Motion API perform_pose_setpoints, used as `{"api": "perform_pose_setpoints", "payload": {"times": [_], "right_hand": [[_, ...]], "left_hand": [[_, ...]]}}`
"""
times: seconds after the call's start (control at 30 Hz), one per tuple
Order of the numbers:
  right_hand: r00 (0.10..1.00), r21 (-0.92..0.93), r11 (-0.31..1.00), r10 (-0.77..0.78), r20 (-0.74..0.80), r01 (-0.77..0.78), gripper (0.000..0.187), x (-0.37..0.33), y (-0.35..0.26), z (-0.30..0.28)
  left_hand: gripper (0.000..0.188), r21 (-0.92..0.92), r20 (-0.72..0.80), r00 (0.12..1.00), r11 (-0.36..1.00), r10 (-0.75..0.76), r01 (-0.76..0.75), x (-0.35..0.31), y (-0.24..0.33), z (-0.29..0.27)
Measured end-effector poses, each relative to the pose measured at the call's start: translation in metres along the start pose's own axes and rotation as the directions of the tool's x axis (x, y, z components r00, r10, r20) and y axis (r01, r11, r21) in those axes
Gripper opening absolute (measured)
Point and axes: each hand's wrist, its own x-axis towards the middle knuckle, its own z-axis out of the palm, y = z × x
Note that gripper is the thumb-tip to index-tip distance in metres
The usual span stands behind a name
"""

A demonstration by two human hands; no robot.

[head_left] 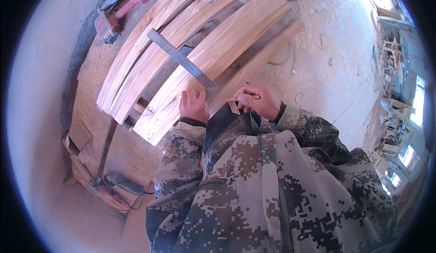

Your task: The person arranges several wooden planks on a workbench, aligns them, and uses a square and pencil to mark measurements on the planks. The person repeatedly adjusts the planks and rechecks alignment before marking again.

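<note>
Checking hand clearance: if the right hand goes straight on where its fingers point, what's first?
Likely the left hand, near the close end of the steel ruler; depth unclear, the right hand might pass above.

A steel ruler (181, 60) is lying across some of the wooden planks (227, 39), obstructing lengthwise passage over them; narrow gaps are separating the planks, while floor (327, 71) is stretching open to their right.
</note>
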Motion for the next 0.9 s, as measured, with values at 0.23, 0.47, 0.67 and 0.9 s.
{"api": "perform_pose_setpoints", "payload": {"times": [0.23,0.47,0.67,0.9], "right_hand": [[0.952,-0.381,0.902,-0.274,-0.140,0.203,0.021,0.008,-0.010,0.013],[0.899,-0.565,0.764,-0.429,-0.086,0.311,0.025,0.016,-0.019,0.022],[0.822,-0.570,0.699,-0.565,-0.069,0.432,0.036,0.039,-0.015,0.032],[0.825,-0.605,0.661,-0.566,-0.013,0.444,0.040,0.077,-0.027,0.032]], "left_hand": [[0.017,0.010,0.001,1.000,1.000,-0.017,0.017,-0.001,-0.001,0.003],[0.019,-0.003,0.026,0.999,0.999,-0.045,0.045,0.000,-0.002,0.003],[0.020,-0.016,0.047,0.997,0.998,-0.061,0.062,0.000,-0.001,0.001],[0.020,-0.040,0.053,0.998,0.998,-0.036,0.038,0.001,-0.004,0.002]]}}
